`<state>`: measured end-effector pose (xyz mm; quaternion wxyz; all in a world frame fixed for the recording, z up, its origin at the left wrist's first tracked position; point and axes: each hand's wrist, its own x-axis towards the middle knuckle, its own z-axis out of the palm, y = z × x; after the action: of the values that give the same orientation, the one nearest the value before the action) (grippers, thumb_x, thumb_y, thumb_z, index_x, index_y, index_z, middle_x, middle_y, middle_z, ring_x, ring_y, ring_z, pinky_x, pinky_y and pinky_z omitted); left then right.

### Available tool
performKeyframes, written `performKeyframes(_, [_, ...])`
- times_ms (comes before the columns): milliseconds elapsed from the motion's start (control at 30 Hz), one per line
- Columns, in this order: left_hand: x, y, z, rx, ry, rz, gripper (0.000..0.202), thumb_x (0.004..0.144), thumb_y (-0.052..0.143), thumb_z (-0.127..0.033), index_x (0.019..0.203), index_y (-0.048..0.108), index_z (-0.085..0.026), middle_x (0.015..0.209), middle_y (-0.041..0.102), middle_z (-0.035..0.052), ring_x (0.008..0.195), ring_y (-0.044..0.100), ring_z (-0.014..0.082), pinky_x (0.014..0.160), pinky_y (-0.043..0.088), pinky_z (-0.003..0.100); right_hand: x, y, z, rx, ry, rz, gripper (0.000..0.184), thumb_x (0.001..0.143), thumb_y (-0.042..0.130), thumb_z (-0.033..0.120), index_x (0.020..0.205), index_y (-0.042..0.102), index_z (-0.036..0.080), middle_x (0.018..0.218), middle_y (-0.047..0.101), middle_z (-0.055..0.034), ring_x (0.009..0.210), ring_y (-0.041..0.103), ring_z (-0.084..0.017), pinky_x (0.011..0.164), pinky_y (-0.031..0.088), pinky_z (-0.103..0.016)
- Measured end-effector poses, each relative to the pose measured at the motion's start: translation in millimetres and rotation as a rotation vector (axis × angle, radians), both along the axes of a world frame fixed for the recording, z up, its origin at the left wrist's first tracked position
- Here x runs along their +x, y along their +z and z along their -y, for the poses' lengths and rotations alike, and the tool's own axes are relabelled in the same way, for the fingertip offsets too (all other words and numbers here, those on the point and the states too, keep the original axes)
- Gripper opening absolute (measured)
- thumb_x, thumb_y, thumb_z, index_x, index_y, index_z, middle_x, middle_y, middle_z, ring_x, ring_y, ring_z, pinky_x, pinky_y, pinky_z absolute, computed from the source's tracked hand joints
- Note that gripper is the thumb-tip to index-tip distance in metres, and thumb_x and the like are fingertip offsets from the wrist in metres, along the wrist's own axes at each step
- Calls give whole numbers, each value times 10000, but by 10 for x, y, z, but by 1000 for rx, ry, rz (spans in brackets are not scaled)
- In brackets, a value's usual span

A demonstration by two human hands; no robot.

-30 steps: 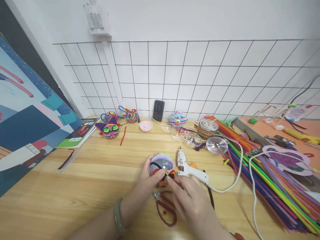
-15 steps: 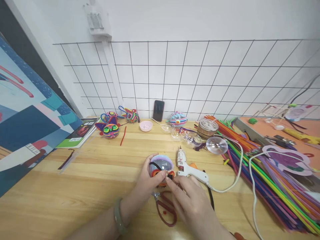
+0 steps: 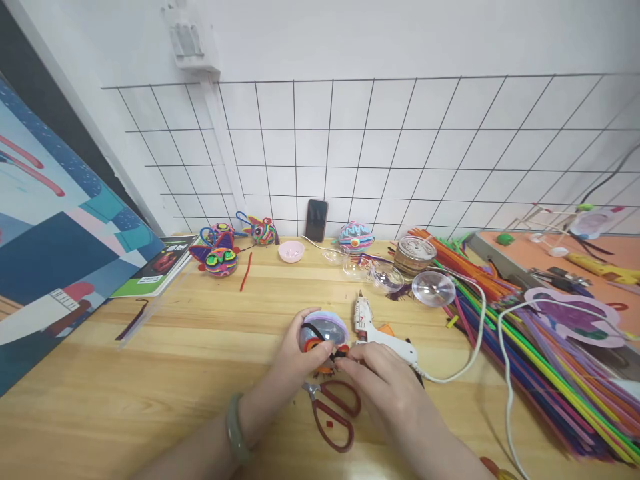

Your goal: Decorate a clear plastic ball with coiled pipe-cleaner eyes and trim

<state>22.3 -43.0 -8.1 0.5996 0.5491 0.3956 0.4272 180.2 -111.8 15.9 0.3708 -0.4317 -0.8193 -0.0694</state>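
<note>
My left hand (image 3: 303, 353) wraps around a clear plastic dome (image 3: 330, 333) with lilac and light-blue strips along its far rim. Orange-and-red coiled trim (image 3: 316, 345) sits on the near side of the dome. A black strip (image 3: 314, 329) runs across it, and my left thumb presses on it. My right hand (image 3: 383, 377) pinches a black piece, likely the strip's end, at the dome's right edge; the fingers partly hide it. Red-handled scissors (image 3: 320, 427) lie just below the dome. A white glue gun (image 3: 387, 341) rests beyond my right hand.
Bundled pipe cleaners (image 3: 540, 373) fill the right side, crossed by a white cord (image 3: 505, 360). Clear domes (image 3: 434, 289), a ribbon spool (image 3: 415, 253), a pink bowl (image 3: 291, 251) and a phone (image 3: 317, 220) stand at the back. Decorated ornaments (image 3: 220, 259) sit back left.
My right hand has shifted slightly right, still pinching the black piece, and more of the scissors' handles shows. My left hand keeps its hold on the dome.
</note>
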Motion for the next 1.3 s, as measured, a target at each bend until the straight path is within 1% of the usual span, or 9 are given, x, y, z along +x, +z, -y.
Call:
performKeyframes(167, [7,47,0,-16,-28,-14,536,664,651,-238,1156,449,-178,1020,594,69,907,560,202,810,456,314,34,-25,18,-62,-20,94,208,935,411,156,999,609,158,819,602,-59,707,518,-160,611,408,-277])
performKeyframes(267, [7,53,-11,-25,-37,-6,526,661,649,-232,1149,460,-175,1016,595,69,900,560,200,802,457,313,34,13,26,-56,-10,101,215,944,397,169,995,606,159,811,608,-58,702,532,-154,615,420,-267])
performKeyframes(367, [4,45,-12,-35,-42,-3,528,657,652,-228,1147,465,-169,1021,593,75,898,561,201,800,457,315,15,80,28,-16,6,70,226,938,387,140,1008,602,146,761,612,-62,693,552,-154,607,441,-259])
performKeyframes(533, [9,64,20,-28,-70,3,534,657,659,-232,1148,462,-166,1028,598,78,918,565,205,818,455,319,-17,143,27,11,3,41,227,917,405,112,924,631,129,679,600,-60,633,551,-146,561,450,-247])
performKeyframes(767, [28,113,34,-49,-93,-1,538,633,673,-229,1125,470,-155,1022,603,79,925,569,205,821,460,318,14,92,21,-1,-2,77,244,917,393,112,899,634,147,684,588,-48,622,526,-137,551,416,-238])
performKeyframes(933, [18,119,26,-41,-120,-7,503,645,667,-223,1108,481,-160,1020,609,76,935,569,206,823,461,324,29,87,35,-72,-3,131,231,937,396,162,931,626,147,719,590,-45,652,532,-144,584,413,-245])
performKeyframes(1033, [15,130,31,-46,-119,10,509,646,676,-241,1110,482,-167,1013,609,72,930,571,211,818,459,331,20,111,45,-20,-1,111,241,933,387,134,946,628,135,711,598,-57,659,551,-150,592,434,-251])
performKeyframes(1133, [13,115,31,-65,-124,37,520,647,700,-257,1110,479,-177,1012,608,67,929,572,210,821,454,328,7,130,46,11,-7,94,249,918,387,103,937,632,144,711,612,-64,674,575,-155,600,460,-257])
performKeyframes(1300, [-1,23,6,-57,-161,156,592,642,744,-337,1142,461,-196,999,616,60,918,578,207,820,443,319,17,126,42,17,-22,99,254,903,390,94,925,639,140,695,607,-74,684,596,-167,588,477,-263])
